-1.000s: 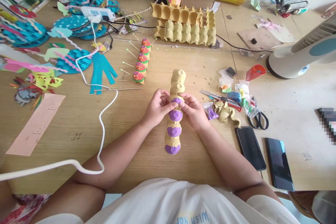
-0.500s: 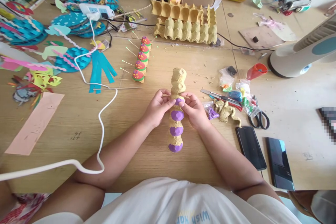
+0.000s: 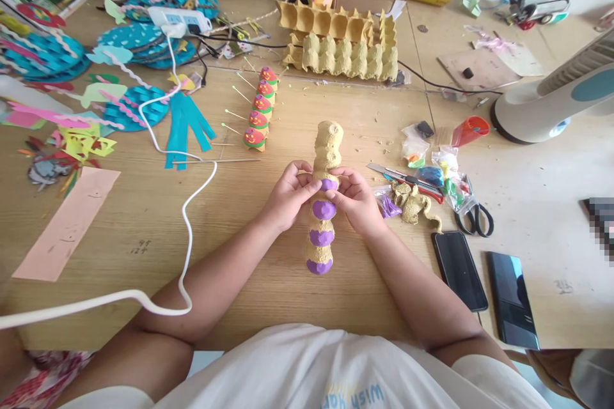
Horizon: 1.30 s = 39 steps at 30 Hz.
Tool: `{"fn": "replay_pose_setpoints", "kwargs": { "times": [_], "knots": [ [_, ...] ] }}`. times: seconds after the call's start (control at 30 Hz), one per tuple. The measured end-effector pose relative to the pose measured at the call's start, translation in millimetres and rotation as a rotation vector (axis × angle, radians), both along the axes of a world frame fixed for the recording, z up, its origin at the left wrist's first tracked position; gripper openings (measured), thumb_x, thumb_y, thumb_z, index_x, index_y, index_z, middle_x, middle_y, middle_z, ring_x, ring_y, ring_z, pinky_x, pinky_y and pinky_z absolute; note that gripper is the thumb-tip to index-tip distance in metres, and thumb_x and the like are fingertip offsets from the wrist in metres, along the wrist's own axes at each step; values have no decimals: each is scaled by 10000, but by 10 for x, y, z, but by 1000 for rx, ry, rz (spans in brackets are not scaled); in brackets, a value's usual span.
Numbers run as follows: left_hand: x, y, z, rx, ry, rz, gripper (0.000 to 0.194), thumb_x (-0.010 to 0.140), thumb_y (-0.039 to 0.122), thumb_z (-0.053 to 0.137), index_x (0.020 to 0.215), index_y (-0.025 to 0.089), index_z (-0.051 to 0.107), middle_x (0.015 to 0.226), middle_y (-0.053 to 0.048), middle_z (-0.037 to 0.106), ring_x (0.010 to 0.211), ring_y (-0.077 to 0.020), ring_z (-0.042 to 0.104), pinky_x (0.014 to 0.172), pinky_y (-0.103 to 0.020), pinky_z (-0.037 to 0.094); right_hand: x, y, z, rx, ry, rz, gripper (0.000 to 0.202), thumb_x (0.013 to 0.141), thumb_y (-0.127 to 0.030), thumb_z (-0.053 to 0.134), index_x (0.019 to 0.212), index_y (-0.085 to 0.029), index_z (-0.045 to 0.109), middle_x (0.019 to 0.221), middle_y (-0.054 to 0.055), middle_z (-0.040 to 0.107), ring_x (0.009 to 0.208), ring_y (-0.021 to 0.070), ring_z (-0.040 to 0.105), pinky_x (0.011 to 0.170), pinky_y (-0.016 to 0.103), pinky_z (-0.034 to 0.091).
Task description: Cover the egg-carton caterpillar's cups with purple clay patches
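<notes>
Both hands grasp one egg-carton strip (image 3: pixel 322 225) in front of the person's shirt (image 3: pixel 288 364), over the near middle of the table (image 3: pixel 249 255). The strip runs lengthwise away from the body, bumps facing the camera; whether its underside touches the wood cannot be told. Purple clay (image 3: pixel 324 210) covers part of four bumps, from the near end upward; the bumps at the far end are bare tan. Left hand (image 3: pixel 293 198): pinching the left edge, thumb tip at the topmost purple patch. Right hand (image 3: pixel 357 201): gripping the right edge, thumb over the strip just below that same patch (fingertips partly hidden behind the carton). Just beside the right hand lies a small bag (image 3: pixel 389 206) with purple clay in it, then carton scraps (image 3: pixel 410 201) and a craft knife (image 3: pixel 398 176), blade out. Scissors (image 3: pixel 474 219) lie farther right, above two phones (image 3: pixel 459 271). Beyond the left hand rests a finished-looking strip (image 3: pixel 259 120) with red and green smiling bumps and thin sticks; larger egg cartons (image 3: pixel 350 57) stand at the back.
</notes>
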<state>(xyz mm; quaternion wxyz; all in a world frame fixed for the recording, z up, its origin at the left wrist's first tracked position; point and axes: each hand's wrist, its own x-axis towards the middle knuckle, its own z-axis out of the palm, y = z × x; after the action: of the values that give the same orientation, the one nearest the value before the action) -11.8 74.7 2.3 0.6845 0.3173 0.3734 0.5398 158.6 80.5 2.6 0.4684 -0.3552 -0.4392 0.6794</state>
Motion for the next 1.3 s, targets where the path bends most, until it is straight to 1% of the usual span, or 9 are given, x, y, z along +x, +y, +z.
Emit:
{"fn": "replay_pose_setpoints", "kwargs": {
  "times": [0.07,0.13,0.33,0.5,0.67,0.87,1.0,1.17,1.3],
  "knots": [
    [-13,11,-26,34,15,-2,495,748,377,917,1012,233,523,729,66,663,647,-96,633,627,-204,482,5,4,3,-29,37,19,461,761,-429,897,1128,-290,653,920,-6,703,835,164,649,791,314,556],
    [-19,17,-61,65,29,-11,470,770,376,903,1019,231,532,748,56,676,688,-102,650,673,-210,492,-1,1,11,-63,69,9,427,784,-440,877,1114,-283,654,916,-9,704,851,160,654,815,309,547],
    [-15,6,-135,125,65,-46,392,829,346,860,1040,225,553,815,32,708,777,-109,667,743,-214,499,-48,-28,50,-114,92,-35,429,742,-395,907,1038,-271,621,862,-41,694,764,131,618,747,273,510],
    [-13,-12,-105,123,51,-45,373,834,343,854,1042,226,568,828,26,702,793,-115,668,765,-222,498,-61,-39,97,-147,104,-52,398,743,-400,894,1007,-267,627,857,-42,689,780,130,624,764,270,510],
    [-3,-30,-91,126,62,-46,385,822,356,863,1043,225,576,823,22,687,784,-119,650,762,-229,492,-80,-43,121,-154,75,-101,414,702,-419,905,957,-260,619,841,-40,683,757,135,619,761,289,523],
    [2,-32,-108,115,77,-40,396,815,366,867,1038,230,569,785,37,656,738,-109,613,731,-219,471,-98,-62,84,-148,75,-181,364,692,-420,919,891,-252,663,800,-36,685,735,136,624,752,297,541],
    [4,-37,-80,109,59,-40,408,806,355,875,1032,229,560,789,37,667,754,-107,622,744,-215,477,-100,-60,50,-147,108,-212,349,680,-425,937,847,-250,686,772,-38,702,718,130,634,749,292,549],
    [16,-46,-30,64,-9,-68,425,813,399,864,1046,230,551,834,27,705,756,-118,658,749,-241,505,-106,-60,43,-171,134,-174,349,678,-424,943,865,-261,697,785,-35,716,727,139,645,746,301,564],
    [45,-50,-32,60,-1,-37,473,760,348,911,1032,217,547,872,12,731,806,-124,689,768,-243,514,-130,-80,42,-160,168,-154,310,694,-388,940,863,-264,712,785,-42,709,731,127,636,764,288,562]
  ]
}}
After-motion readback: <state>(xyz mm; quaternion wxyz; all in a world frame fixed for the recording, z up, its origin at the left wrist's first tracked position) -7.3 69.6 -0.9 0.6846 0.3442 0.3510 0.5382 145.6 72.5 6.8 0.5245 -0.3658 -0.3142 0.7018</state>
